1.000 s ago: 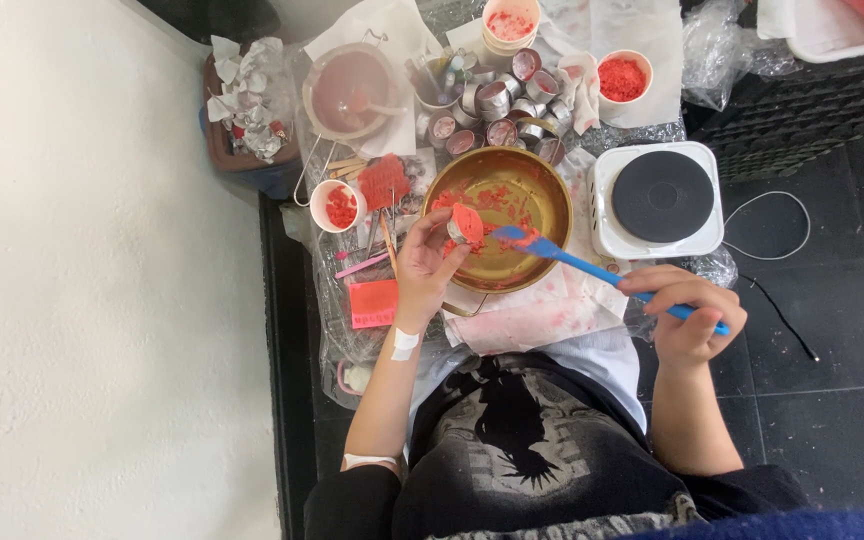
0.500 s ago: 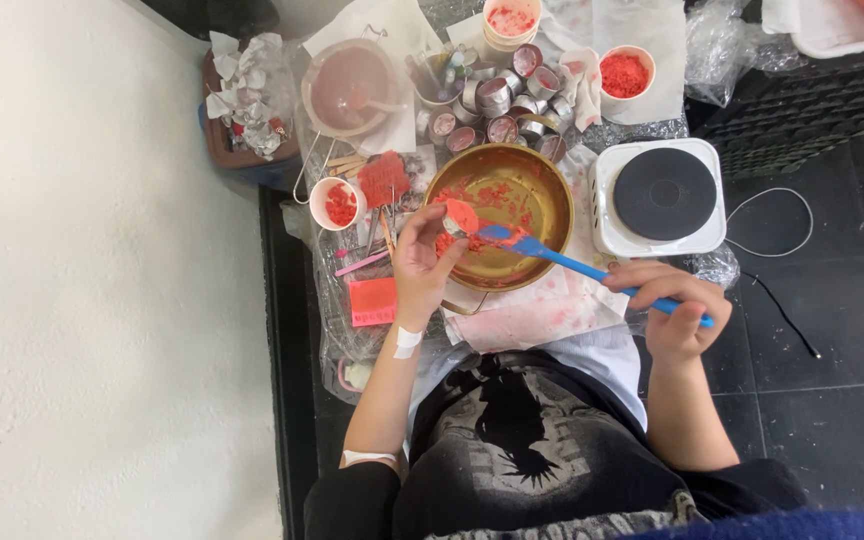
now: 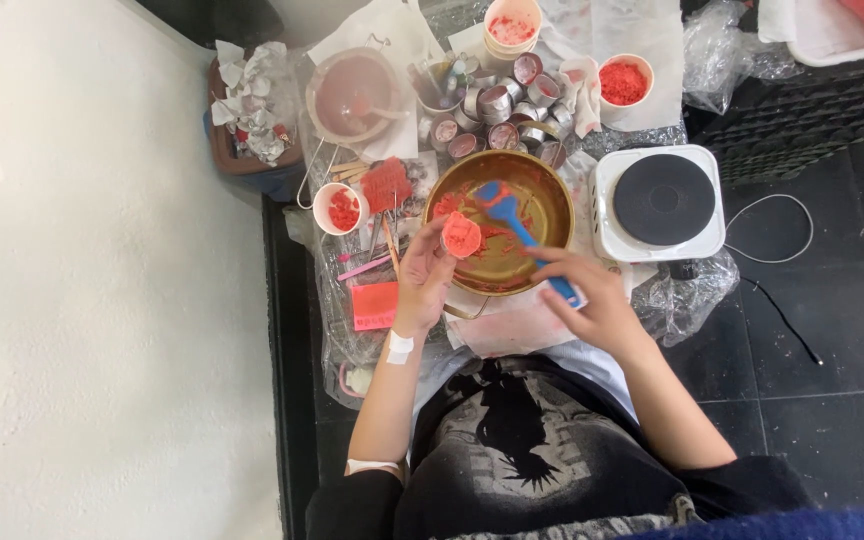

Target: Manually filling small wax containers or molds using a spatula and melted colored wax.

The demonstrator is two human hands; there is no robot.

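Glossy brass-coloured metal bowl (image 3: 500, 235), blue rubbery spatula (image 3: 514, 222), matt black hotplate (image 3: 660, 200), crinkled clear plastic sheet (image 3: 687, 300)

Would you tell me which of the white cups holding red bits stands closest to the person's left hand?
The small white cup left of the brass bowl, just above the left hand; the other two cups stand farther off.

the right hand (image 3: 592, 300) has drawn in toward the brass bowl (image 3: 542, 235), sliding up the blue spatula (image 3: 512, 215), whose head now sits inside the bowl, past the small red cup (image 3: 461, 236).
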